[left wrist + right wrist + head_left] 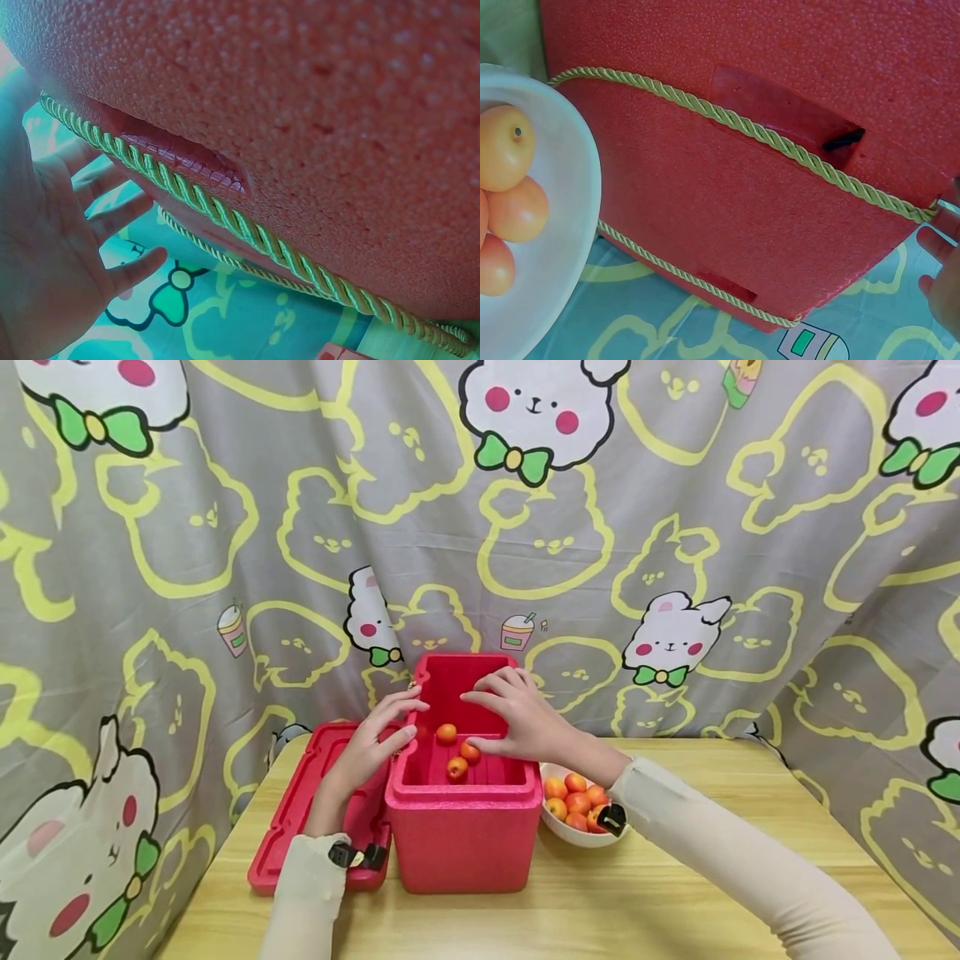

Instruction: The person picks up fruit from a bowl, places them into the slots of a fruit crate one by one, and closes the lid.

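Observation:
A red foam box (465, 847) stands uncovered on the table. Inside it lie several small orange fruits (446, 734), among them one fruit (457, 767) toward the front. Over the box's right side reaches the right hand (517, 714), its fingers spread apart from the thumb. The thumb tip overlaps one fruit (470, 752) in the head view. At the left rim is the left hand (382, 739), fingers extended and fingertips right by the edge. A twisted gold cord (202, 199) runs along the box's side, past a slot, near the left palm.
A red lid (300, 827) lies left of the box on the wooden table (690, 877). Right of the box, under the right forearm, sits a white bowl (577, 838) holding several orange fruits (506, 150). A patterned curtain (435, 552) hangs behind.

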Motion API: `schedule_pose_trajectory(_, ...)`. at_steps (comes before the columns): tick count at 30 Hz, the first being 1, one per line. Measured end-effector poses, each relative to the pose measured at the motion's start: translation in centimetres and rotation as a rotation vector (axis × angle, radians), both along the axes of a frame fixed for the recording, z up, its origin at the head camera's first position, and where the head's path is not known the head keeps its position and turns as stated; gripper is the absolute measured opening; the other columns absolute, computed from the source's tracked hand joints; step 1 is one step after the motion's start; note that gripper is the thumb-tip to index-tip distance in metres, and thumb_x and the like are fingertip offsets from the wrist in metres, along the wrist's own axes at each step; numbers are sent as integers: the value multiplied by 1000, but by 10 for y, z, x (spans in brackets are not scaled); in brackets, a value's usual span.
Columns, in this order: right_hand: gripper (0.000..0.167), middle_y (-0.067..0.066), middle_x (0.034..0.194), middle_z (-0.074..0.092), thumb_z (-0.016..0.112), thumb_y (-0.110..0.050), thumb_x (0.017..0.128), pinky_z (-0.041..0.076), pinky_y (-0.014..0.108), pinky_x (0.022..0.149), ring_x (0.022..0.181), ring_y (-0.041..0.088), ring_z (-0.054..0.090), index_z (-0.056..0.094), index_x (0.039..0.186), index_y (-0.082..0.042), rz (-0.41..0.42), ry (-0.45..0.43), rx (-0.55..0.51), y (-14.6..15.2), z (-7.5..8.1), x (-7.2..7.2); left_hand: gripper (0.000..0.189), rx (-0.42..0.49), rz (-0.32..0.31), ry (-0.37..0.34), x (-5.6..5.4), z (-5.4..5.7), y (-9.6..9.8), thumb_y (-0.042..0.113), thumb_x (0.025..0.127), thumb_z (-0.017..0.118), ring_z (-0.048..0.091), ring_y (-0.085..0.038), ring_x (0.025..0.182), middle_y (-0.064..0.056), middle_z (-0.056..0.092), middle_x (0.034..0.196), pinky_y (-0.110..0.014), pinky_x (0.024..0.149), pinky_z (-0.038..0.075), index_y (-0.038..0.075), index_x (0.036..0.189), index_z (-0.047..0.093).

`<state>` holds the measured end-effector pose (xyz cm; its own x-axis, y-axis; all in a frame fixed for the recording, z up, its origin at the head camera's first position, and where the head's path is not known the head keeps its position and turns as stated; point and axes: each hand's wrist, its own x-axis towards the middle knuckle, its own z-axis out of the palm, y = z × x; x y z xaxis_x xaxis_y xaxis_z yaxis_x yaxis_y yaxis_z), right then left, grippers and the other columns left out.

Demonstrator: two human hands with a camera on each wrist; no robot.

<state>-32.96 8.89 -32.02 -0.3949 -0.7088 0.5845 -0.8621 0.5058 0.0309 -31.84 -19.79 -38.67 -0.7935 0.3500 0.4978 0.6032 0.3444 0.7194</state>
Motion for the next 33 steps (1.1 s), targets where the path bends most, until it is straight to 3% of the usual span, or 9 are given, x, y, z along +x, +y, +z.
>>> schedule_pose_trajectory(13,48,8,119,64,82,-28,81,41,49,97,114,23,52,70,125,-11,4,11,-63,10,-2,-2,44,5,-6,7,-1,0,-1,24,96,65,38,-28,146,-4,37,162,-54,99,56,17,138,58)
schedule_pose_trajectory(21,48,10,121,65,81,-27,82,39,53,102,115,25,53,70,126,-10,-32,-40,-98,26,-3,0,44,10,-12,6,1,-1,-1,22,96,64,38,-28,147,-5,37,162,-54,100,55,17,139,58)
schedule_pose_trajectory(33,44,9,118,66,81,-20,82,37,53,97,112,26,52,71,125,-11,-94,-60,-211,67,-19,-5,46,25,-19,-3,0,-1,-1,25,95,67,38,-26,146,-2,37,162,-52,99,56,18,139,58)
